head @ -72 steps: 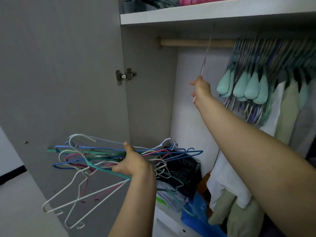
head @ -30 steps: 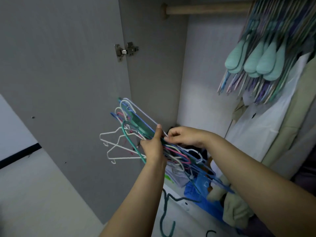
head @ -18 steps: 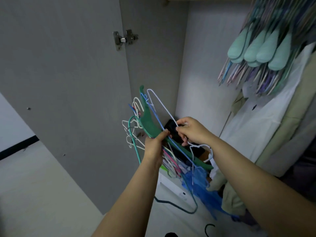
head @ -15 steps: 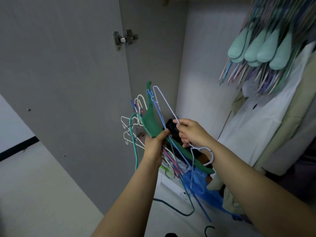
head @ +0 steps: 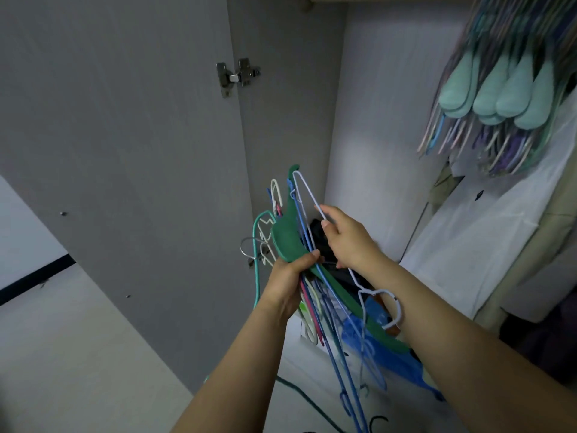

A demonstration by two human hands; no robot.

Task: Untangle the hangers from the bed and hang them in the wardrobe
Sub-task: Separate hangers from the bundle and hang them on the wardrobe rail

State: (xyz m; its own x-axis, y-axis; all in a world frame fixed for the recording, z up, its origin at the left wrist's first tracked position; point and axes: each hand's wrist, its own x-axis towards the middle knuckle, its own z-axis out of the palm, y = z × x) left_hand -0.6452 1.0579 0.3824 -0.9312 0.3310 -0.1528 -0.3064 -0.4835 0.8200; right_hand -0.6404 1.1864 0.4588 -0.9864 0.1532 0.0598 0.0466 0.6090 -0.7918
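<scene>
Left hand (head: 288,278) clenches a tangled bundle of coloured wire and plastic hangers (head: 285,239); right hand (head: 348,242), just beside the bundle, pinches a white wire hanger (head: 307,195).

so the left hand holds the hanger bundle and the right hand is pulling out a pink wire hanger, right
Not quite. The left hand does grip the hanger bundle, but the wire hanger that the right hand pinches is white, not pink. The head view shows it.
</scene>
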